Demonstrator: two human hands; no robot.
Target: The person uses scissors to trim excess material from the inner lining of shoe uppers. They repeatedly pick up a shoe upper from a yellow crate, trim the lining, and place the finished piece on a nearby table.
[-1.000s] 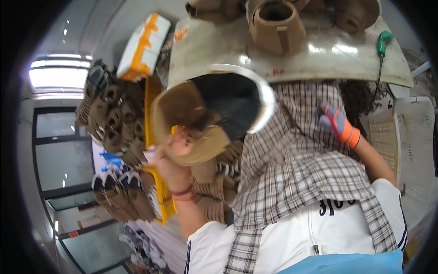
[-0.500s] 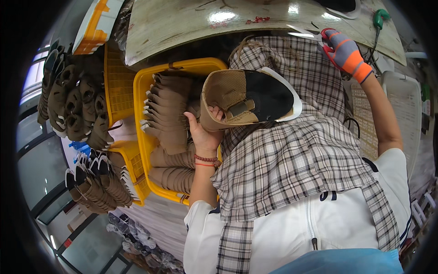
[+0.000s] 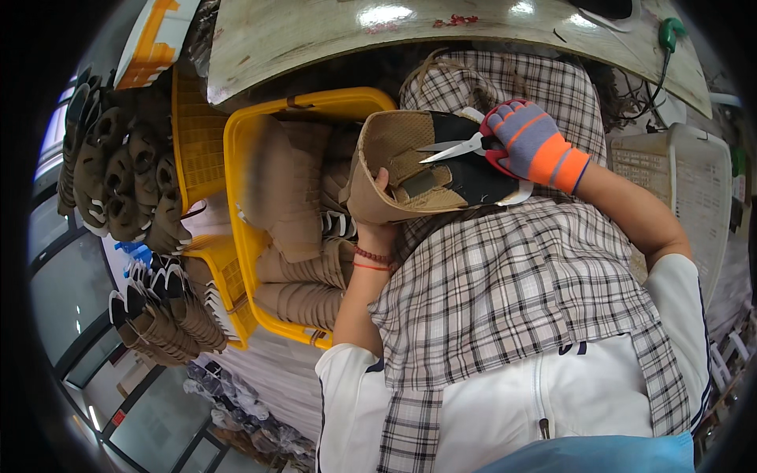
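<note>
My left hand (image 3: 378, 213) grips a brown shoe upper (image 3: 382, 193) by its near side, thumb inside the opening. The upper has a black lining and a white edge at the toe, and it is held over my lap. Scissors (image 3: 465, 147) with red handles are in my gloved right hand (image 3: 530, 143), which is closed around them. Their blades are slightly parted and lie over the opening of the upper; whether they touch it I cannot tell. Left of my left hand, stacked brown uppers (image 3: 303, 303) fill a yellow basket (image 3: 246, 260).
A worn wooden table (image 3: 307, 39) runs along the far side, with a green-handled tool (image 3: 670, 35) on a cord at its right. More yellow crates (image 3: 189, 158) and hanging bundles of uppers (image 3: 130, 173) stand left. At the right is a white plastic basket (image 3: 694, 181).
The right hand has brought the scissors from the table edge down and left, over the upper. Some uppers in the yellow basket have shifted and look blurred.
</note>
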